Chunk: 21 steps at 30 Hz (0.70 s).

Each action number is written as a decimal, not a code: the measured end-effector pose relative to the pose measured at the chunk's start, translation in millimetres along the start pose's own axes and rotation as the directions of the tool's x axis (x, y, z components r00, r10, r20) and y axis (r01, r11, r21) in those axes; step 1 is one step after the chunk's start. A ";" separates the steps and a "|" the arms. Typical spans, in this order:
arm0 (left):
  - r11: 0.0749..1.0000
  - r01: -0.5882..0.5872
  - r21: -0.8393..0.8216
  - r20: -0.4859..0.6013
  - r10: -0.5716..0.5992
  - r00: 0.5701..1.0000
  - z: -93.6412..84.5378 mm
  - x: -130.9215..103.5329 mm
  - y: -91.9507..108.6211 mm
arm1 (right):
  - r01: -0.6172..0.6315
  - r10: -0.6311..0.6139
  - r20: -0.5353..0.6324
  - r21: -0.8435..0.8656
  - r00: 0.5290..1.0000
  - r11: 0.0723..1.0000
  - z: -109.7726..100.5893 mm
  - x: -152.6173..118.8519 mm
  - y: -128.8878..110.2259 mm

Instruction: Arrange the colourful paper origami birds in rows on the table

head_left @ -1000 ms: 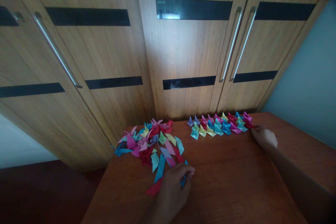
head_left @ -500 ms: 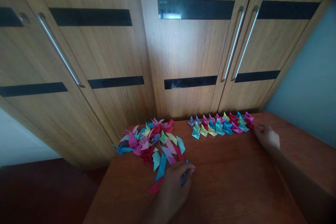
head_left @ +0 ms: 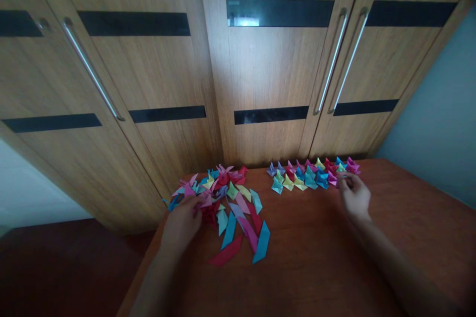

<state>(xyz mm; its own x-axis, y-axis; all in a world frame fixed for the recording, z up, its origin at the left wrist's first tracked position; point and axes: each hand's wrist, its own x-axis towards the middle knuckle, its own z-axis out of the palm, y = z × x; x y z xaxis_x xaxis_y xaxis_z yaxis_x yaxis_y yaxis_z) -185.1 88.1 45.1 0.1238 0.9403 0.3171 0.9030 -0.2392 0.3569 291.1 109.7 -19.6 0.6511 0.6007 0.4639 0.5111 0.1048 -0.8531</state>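
Observation:
My left hand (head_left: 183, 225) reaches over the left pile of folded paper pieces, its fingers closed at a pink folded paper piece (head_left: 205, 200); the fingertips are partly hidden. Long folded strips lie at the front of the pile, among them a blue strip (head_left: 262, 242) and a red strip (head_left: 226, 251). My right hand (head_left: 355, 197) is at the right end of the rows of small pointed origami pieces (head_left: 310, 178). Its thumb and fingers pinch at a green piece (head_left: 341, 168) beside a magenta one (head_left: 332, 179). The hand covers part of that end of the rows.
The reddish-brown wooden table (head_left: 305, 252) stands against a wooden wardrobe (head_left: 264, 69) with long metal handles (head_left: 89, 69) and dark panels. A pale blue wall (head_left: 439, 109) rises at the right. Beyond the table's left edge is the dark floor (head_left: 67, 267).
My left hand has moved left and back from the blue strip to the pile, leaving that strip lying on the table. My right hand has shifted left along the rows from their right end.

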 end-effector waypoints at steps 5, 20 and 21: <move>0.999 0.008 0.050 0.134 -0.014 0.991 -2.6 -1.7 -19.8 | -0.135 0.045 0.268 0.329 0.962 0.934 37.7 -48.8 -70.0; 0.996 0.022 0.082 0.250 -0.042 0.967 0.4 -3.9 -13.4 | -0.412 0.145 0.634 0.296 0.760 0.862 62.9 -109.9 -66.5; 0.997 0.022 0.080 0.252 -0.041 0.967 0.3 -3.9 -13.1 | -0.421 0.151 0.637 0.296 0.756 0.857 62.8 -109.6 -66.8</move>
<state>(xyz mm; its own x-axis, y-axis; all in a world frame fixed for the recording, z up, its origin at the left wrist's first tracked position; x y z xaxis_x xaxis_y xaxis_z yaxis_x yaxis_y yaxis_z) -197.2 87.7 38.9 0.1860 0.9800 0.0707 0.9354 -0.1987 0.2924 150.4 86.7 -28.5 0.2118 0.9748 0.0698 -0.0019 0.0718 -0.9974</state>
